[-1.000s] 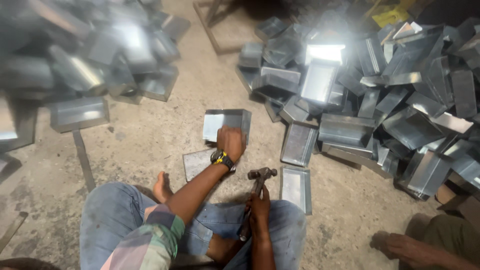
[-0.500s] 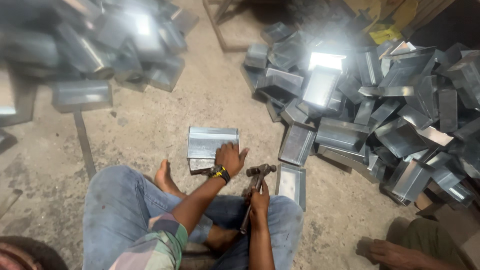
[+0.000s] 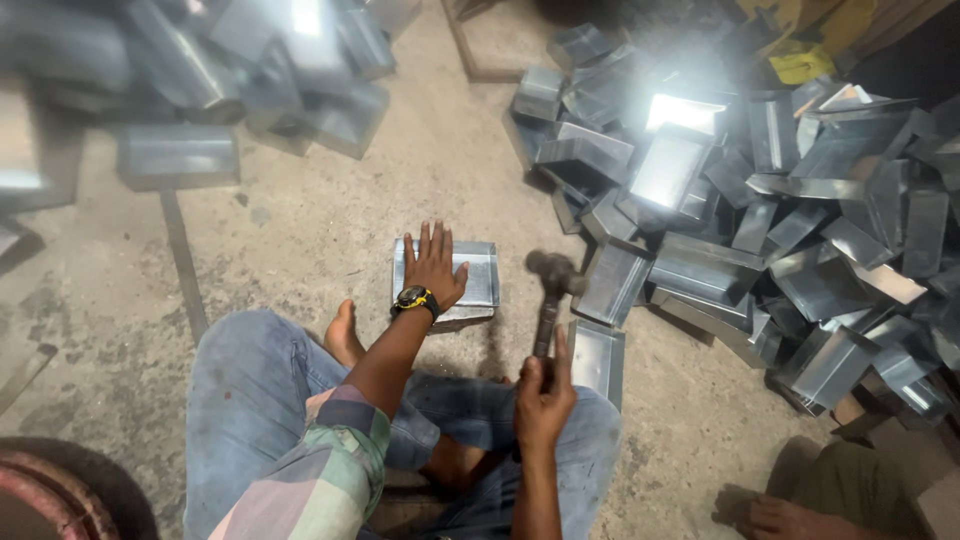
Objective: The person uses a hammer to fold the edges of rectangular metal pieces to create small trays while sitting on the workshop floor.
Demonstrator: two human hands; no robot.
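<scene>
Grey sheet metal is everywhere on this concrete floor (image 3: pixel 330 210): at the far left and top a blurred heap of folded grey sheet-metal trays (image 3: pixel 240 70) lies well apart from the person. Nearer the middle, the left hand (image 3: pixel 436 268), with a black and yellow wristwatch (image 3: pixel 414 298) at its wrist, lies flat with fingers spread on a shallow rectangular tray of shiny grey sheet metal (image 3: pixel 478 276). That tray sits on the floor straight ahead of the person's blue-jeaned knees (image 3: pixel 260 380), just beyond a bare foot (image 3: pixel 343 335), and its long axis runs left to right across the view. Just to the right, the right hand (image 3: pixel 543 392) is closed around the dark handle of a steel-headed hammer (image 3: pixel 549 290), whose head hovers above the floor beside the tray's right edge, apart from it. So the left hand is on the tray and the hammer hand is near but off it. Farther right, a second large pile of bent grey metal trays (image 3: pixel 780 220) spreads out, one glaring with reflected light. At the lower right corner another person's bare foot (image 3: pixel 790 515) shows.
</scene>
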